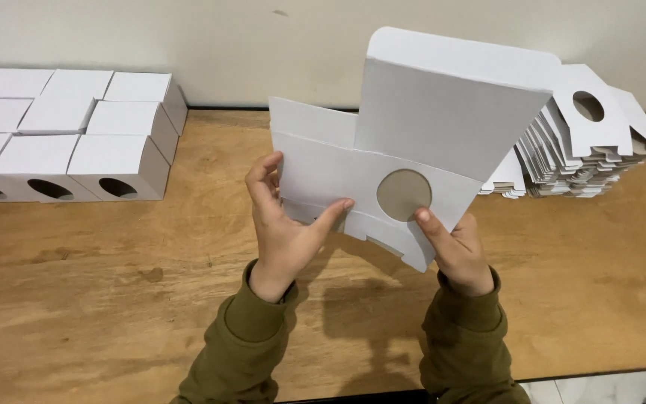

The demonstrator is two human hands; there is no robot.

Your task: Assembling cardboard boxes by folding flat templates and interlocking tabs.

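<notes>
I've got one flat box blank (413, 127) up in front of me, held in the air above the middle of the worktop (114, 299). It's smooth white card, unfolded, with a rounded top flap and a single round hole in the lower panel showing grey-brown through it. My left hand (282, 224) is clamped on the blank's left edge, thumb across the front and fingers curled round the side. My right hand (457, 251) grips the lower right corner, thumb pressed on the card just beside the hole. Olive-green sleeves on both wrists.

To my right, near the wall, I see one fanned stack of blanks (577, 142), the same white card, too many thin layers to count; the top one shows an oval cut-out. To my left sit the folded boxes (76, 142), packed together touching, white and square-edged. I count about nine, though the row runs off the edge of view; three facing me show dark oval holes. The worktop is bare, grainy wood, warm brown, with a pale wall (226, 45) behind it.
</notes>
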